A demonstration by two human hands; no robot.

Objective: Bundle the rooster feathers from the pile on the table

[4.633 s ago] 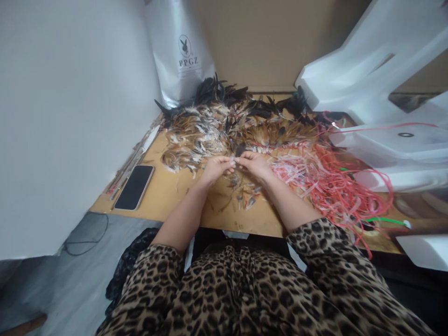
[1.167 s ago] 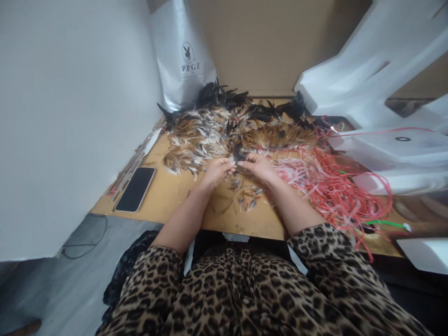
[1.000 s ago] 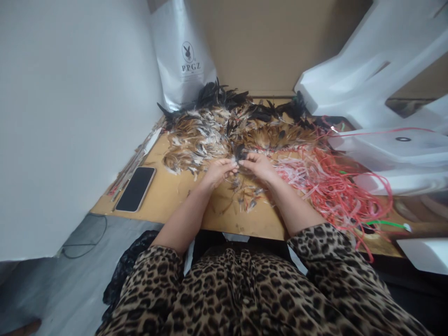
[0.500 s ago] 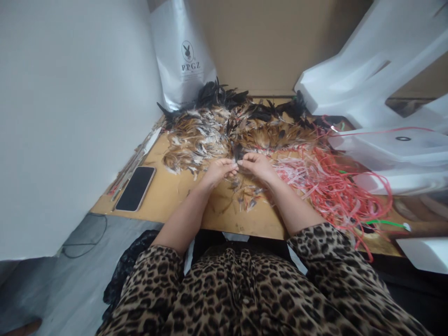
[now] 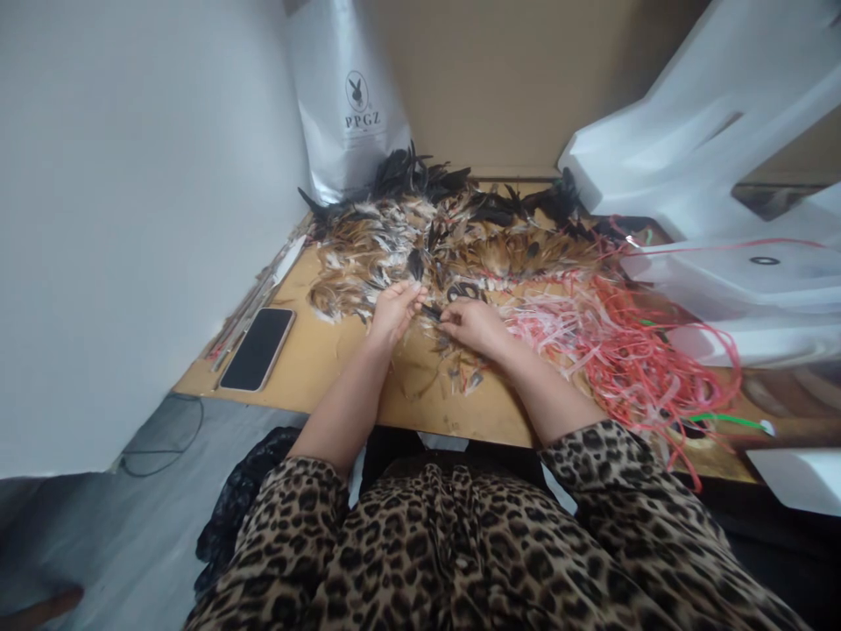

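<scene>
head view: left hand (image 5: pixel 392 308) and right hand (image 5: pixel 471 321) close together, fingers pinching dark feathers (image 5: pixel 434 312) between them, near the feather pile (image 5: pixel 453 241).

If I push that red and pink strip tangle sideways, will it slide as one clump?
Probably as one clump: the red and pink strips look thin, looped and interlocked. They likely flop rather than hold shape. Loops overlapping the feather pile may drag feathers along.
</scene>
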